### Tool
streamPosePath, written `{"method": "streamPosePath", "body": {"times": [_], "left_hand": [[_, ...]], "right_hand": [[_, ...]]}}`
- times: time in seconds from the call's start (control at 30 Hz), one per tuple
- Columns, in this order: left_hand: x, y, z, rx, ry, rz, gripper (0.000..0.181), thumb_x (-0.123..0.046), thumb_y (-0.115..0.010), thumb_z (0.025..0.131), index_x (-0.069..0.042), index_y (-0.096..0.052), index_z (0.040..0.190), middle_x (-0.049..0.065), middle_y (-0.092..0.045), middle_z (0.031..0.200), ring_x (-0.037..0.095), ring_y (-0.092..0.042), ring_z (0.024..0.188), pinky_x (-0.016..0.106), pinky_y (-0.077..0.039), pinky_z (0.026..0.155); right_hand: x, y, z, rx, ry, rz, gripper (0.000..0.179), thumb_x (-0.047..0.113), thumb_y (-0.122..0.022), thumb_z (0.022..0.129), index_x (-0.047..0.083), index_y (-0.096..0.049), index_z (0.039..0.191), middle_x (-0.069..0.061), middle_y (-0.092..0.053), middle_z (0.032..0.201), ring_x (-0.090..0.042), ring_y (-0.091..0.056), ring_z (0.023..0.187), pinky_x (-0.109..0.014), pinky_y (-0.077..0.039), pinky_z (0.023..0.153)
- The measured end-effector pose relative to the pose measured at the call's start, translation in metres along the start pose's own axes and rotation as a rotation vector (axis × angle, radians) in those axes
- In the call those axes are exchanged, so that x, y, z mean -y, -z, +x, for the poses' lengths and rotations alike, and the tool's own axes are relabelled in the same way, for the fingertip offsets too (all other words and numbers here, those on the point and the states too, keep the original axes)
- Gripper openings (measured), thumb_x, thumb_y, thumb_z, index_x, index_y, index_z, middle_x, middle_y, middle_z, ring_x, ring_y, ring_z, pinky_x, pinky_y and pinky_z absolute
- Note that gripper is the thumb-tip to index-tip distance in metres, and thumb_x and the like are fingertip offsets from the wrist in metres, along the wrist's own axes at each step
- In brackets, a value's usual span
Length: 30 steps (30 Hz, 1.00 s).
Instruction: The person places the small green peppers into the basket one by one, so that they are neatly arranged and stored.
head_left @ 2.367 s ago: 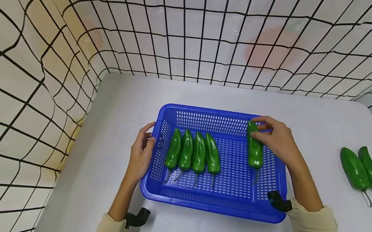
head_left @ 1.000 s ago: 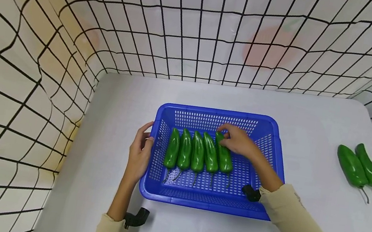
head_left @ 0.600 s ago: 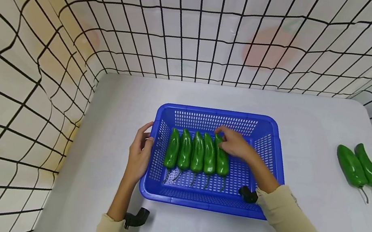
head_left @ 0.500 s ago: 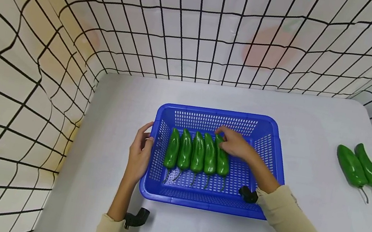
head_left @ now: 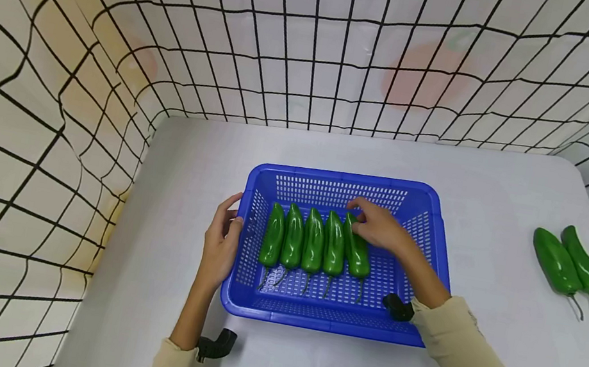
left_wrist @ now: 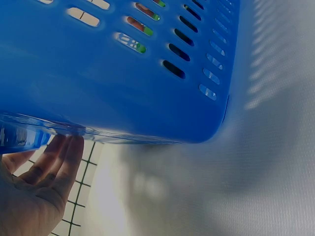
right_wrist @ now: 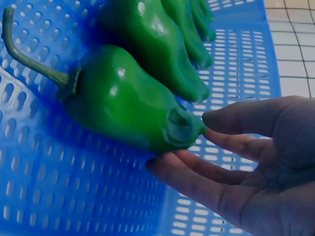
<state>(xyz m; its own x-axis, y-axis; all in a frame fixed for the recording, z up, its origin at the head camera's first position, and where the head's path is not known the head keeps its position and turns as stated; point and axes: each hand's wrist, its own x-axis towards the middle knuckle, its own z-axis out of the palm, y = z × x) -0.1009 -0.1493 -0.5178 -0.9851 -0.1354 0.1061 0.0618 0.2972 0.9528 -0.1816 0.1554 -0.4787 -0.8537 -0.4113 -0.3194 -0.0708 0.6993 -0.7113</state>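
Note:
A blue plastic basket (head_left: 317, 325) holds several glossy green peppers in a row, their stems toward the person. My right hand (head_left: 381, 227) reaches inside and pinches the tip of the rightmost green pepper (head_left: 357, 256). In the right wrist view, the thumb of my right hand (right_wrist: 256, 162) is at the tip of that pepper (right_wrist: 123, 103), and the other fingers touch its side. My left hand (head_left: 222, 243) rests against the basket's left rim from outside. In the left wrist view, fingers of my left hand (left_wrist: 44, 187) touch the underside of the rim.
Two more green peppers (head_left: 570, 265) lie side by side on the white table (head_left: 205, 156) at the right. Black wire grid panels (head_left: 345, 55) stand along the back and both sides. Black cameras are strapped at both wrists.
My right hand has brought the rightmost pepper from the basket's right side to the row's end; in the last half second both shifted slightly right. My left hand stays put.

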Motion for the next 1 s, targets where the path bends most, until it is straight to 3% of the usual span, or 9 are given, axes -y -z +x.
{"method": "streamPosePath", "body": {"times": [0.17, 0.37, 0.53, 0.77, 0.9, 1.0], "left_hand": [[0.000, 0.001, -0.001, 0.001, 0.011, -0.005, 0.047, -0.012, -0.040, 0.103, -0.025, -0.045, 0.148, 0.014, -0.064, 0.115, 0.028, -0.066, 0.090, 0.034, -0.059, 0.067], [0.002, 0.001, -0.001, 0.000, 0.011, -0.006, 0.047, -0.012, -0.040, 0.103, -0.024, -0.045, 0.148, 0.014, -0.064, 0.115, 0.028, -0.066, 0.090, 0.033, -0.058, 0.067], [0.002, 0.001, -0.001, 0.001, 0.009, -0.007, 0.047, -0.012, -0.041, 0.103, -0.024, -0.045, 0.148, 0.014, -0.064, 0.114, 0.028, -0.065, 0.089, 0.031, -0.058, 0.067], [0.001, 0.000, -0.002, -0.001, 0.007, -0.003, 0.047, -0.012, -0.040, 0.103, -0.023, -0.045, 0.148, 0.014, -0.063, 0.113, 0.029, -0.065, 0.088, 0.032, -0.058, 0.066], [0.002, -0.001, -0.003, -0.001, 0.012, -0.005, 0.047, -0.012, -0.040, 0.103, -0.025, -0.045, 0.148, 0.014, -0.063, 0.112, 0.028, -0.066, 0.088, 0.033, -0.059, 0.066], [0.002, -0.001, -0.003, -0.001, 0.014, -0.009, 0.047, -0.012, -0.040, 0.103, -0.026, -0.045, 0.148, 0.014, -0.063, 0.113, 0.028, -0.067, 0.088, 0.034, -0.059, 0.066]], "right_hand": [[0.000, 0.014, -0.011, -0.029, 0.006, -0.001, 0.041, 0.003, -0.057, 0.092, -0.006, -0.054, 0.132, -0.026, -0.063, 0.109, -0.038, -0.062, 0.096, -0.044, -0.053, 0.076], [-0.006, 0.045, -0.032, -0.067, 0.018, 0.124, 0.039, 0.004, -0.055, 0.097, -0.004, -0.052, 0.135, -0.028, -0.061, 0.115, -0.043, -0.064, 0.100, -0.047, -0.057, 0.081], [-0.017, 0.077, -0.053, -0.177, 0.040, 0.113, 0.041, 0.009, -0.056, 0.099, -0.003, -0.049, 0.137, -0.029, -0.061, 0.117, -0.040, -0.066, 0.095, -0.041, -0.059, 0.076], [-0.054, 0.117, -0.077, -0.363, -0.094, 0.003, 0.045, 0.020, -0.056, 0.101, -0.002, -0.047, 0.139, -0.032, -0.057, 0.122, -0.043, -0.060, 0.100, -0.016, -0.050, 0.065], [-0.085, 0.138, -0.090, -0.401, -0.192, -0.047, 0.050, 0.028, -0.053, 0.102, -0.004, -0.045, 0.140, -0.034, -0.054, 0.122, -0.043, -0.060, 0.096, -0.015, -0.046, 0.061], [-0.111, 0.154, -0.100, -0.386, -0.264, -0.046, 0.055, 0.033, -0.052, 0.102, -0.005, -0.042, 0.141, -0.034, -0.050, 0.122, -0.035, -0.062, 0.087, -0.017, -0.047, 0.061]]}}
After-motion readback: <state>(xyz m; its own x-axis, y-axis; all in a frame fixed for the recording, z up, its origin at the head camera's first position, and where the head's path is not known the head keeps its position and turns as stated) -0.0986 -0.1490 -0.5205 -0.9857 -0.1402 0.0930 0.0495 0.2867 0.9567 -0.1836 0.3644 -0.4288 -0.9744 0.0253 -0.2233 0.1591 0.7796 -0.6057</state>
